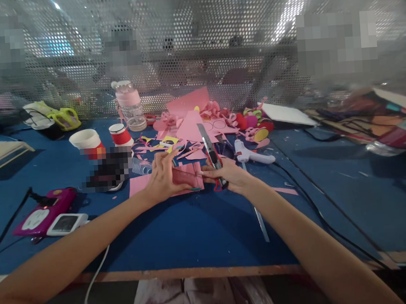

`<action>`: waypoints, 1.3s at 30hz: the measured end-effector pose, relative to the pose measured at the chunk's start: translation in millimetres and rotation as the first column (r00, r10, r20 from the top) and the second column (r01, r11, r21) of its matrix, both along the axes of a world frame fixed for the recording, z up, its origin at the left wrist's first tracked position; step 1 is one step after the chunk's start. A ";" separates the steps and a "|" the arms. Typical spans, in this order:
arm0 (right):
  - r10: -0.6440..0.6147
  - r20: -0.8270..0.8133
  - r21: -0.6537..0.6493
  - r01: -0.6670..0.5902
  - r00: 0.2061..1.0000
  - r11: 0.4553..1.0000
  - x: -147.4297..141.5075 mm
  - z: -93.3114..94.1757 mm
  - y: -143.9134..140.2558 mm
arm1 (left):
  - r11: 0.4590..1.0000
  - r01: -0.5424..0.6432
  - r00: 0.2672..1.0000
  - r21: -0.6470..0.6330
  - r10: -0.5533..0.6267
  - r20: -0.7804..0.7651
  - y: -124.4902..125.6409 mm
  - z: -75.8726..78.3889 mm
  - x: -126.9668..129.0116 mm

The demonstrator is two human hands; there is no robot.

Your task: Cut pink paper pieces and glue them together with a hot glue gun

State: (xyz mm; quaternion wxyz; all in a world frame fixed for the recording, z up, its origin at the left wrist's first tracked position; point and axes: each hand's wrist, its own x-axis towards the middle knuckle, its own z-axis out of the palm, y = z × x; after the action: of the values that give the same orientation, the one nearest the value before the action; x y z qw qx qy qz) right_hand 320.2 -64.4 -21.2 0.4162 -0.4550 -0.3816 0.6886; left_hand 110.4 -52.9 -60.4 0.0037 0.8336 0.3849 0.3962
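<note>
From my feed I take the pink paper piece as my landmark; it is a small folded rectangle of dusty pink, lying flat on the blue tabletop on top of a paler pink sheet; both forearms reach in from the near edge and meet at it; my left hand comes in from its left, palm down, fingers spread across its top edge and thumb along its near edge, a closed grip pinning the piece in place; my right hand sits just right of the piece, wrist low, its grip wrapped tight around a red-and-black utility knife whose blade slants up and away from the piece; just right of the knife lies a white glue gun; beyond the piece spread pink paper scraps; farther off to its left stand a red paper cup and a clear bottle with a pink band.
</note>
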 end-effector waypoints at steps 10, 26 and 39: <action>-0.053 0.044 -0.038 0.055 0.998 0.998 0.2 -5.0 5.0 | 0.979 -0.022 0.981 -0.202 -0.018 -0.194 -4.1 5.7 -2.2; 0.211 0.038 -0.045 -0.210 0.977 0.977 6.3 4.0 -5.7 | 0.986 -0.070 0.989 -0.152 0.049 -0.141 -5.2 4.3 -8.5; 0.175 0.051 -0.055 -0.172 0.983 0.984 4.4 9.5 -7.8 | 0.991 -0.040 0.989 0.130 0.058 -0.136 -10.3 5.7 -12.6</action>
State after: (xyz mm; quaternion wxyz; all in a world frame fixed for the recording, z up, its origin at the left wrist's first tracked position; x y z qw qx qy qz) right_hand 324.6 -72.2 -11.7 0.3324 -0.4493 -0.4139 0.7186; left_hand 97.8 -63.2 -54.6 -0.0857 0.8481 0.3787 0.3606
